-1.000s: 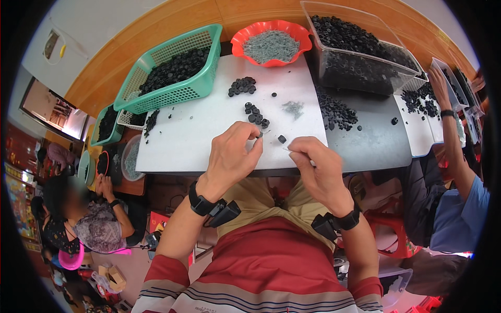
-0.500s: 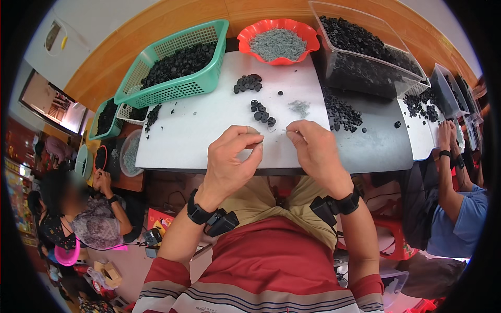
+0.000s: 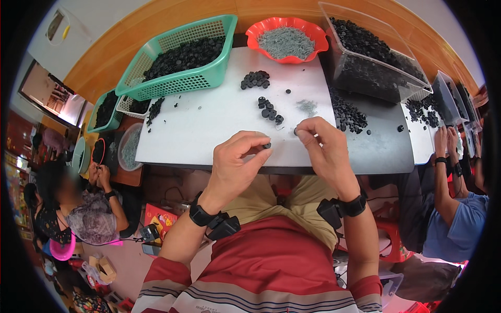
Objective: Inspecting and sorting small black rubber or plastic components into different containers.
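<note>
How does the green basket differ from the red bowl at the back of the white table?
The green basket is rectangular with perforated walls; the red bowl is round with a scalloped rim. The green basket holds small black round parts; the red bowl holds a heap of fine grey pieces. The basket sits at the table's back left, the bowl further right. Both are open plastic containers, well filled.

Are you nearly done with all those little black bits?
Not nearly. Done: two small clusters of black round parts on the white table. In hand: the left hand and right hand each pinch one piece. Left: the green basket and clear bin look full.
</note>
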{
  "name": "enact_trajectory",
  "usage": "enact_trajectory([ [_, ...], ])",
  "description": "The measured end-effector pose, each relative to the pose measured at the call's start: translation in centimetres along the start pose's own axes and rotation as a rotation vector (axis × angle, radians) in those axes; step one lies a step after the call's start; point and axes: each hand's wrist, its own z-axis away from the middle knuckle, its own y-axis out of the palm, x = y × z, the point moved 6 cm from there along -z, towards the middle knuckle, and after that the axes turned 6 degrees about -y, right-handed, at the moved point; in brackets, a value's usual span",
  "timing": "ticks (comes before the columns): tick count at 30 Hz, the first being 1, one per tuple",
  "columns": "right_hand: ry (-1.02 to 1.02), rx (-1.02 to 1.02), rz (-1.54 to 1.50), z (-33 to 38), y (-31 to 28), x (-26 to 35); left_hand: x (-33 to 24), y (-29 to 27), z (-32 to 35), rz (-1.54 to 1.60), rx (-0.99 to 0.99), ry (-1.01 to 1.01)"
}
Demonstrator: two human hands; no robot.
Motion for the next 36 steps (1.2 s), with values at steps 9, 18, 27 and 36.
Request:
enact_trajectory([
  [9, -0.087, 0.139, -0.095, 1.3, 1.4, 2.8, -0.3, 1.0, 0.8, 0.002, -0.034, 0.012],
  [18, -0.128, 0.212, 0.099, 2.0, 1.0, 3.9, -1.5, 1.5, 1.3, -0.096, -0.031, 0.128],
  [27, -0.114, 0.22, 0.087, 2.5, 0.2, 4.1, -3.1, 2.4, 1.9, -0.251, -0.01, 0.228],
  [36, 0.025, 0.209, -0.05, 3.1, -0.5, 3.5, -3.5, 3.2, 2.2, -0.247, 0.03, 0.203],
])
